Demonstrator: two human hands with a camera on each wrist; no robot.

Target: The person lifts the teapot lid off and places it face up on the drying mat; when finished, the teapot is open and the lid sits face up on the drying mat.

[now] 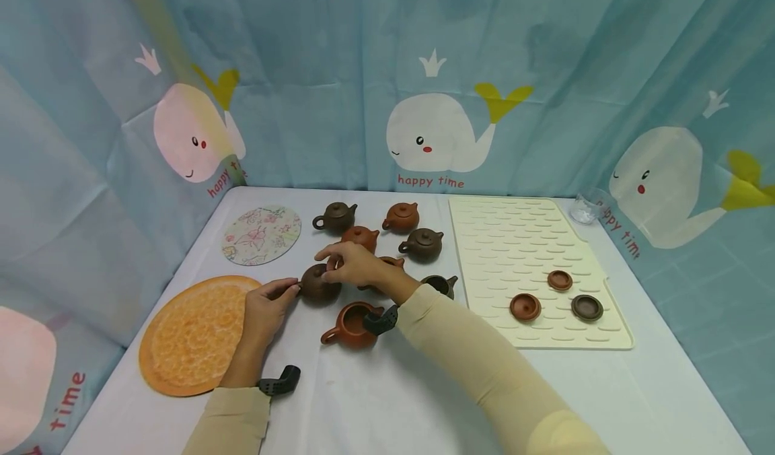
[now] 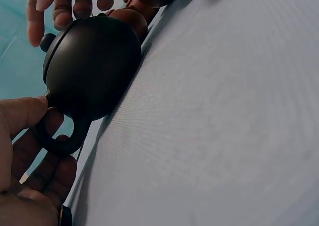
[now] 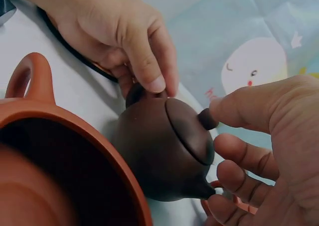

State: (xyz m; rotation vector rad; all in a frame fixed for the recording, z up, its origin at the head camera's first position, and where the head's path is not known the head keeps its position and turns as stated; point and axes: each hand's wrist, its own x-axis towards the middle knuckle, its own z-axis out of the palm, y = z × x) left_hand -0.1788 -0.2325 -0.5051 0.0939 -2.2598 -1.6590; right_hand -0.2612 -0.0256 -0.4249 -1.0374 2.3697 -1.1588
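Observation:
A dark brown lidded teapot (image 1: 317, 288) stands on the white table, its handle toward my left hand (image 1: 265, 312). Thumb and fingers of that hand pinch the handle (image 2: 64, 145). Above the pot is my right hand (image 1: 358, 265), its thumb at the lid's knob (image 3: 207, 119) and its other fingers spread apart from it; whether the thumb touches the knob I cannot tell. The lid (image 3: 185, 128) sits on the pot. Close by, under my right wrist, stands a reddish-brown teapot (image 1: 351, 326) without a lid.
Several lidded teapots stand behind, among them a dark one (image 1: 336, 218) and a reddish one (image 1: 402, 217). A lidless dark pot (image 1: 449, 287) is partly behind my right sleeve. Three lids lie on a cream mat (image 1: 496, 239). Left are an orange round mat (image 1: 194, 334) and a floral mat (image 1: 262, 235).

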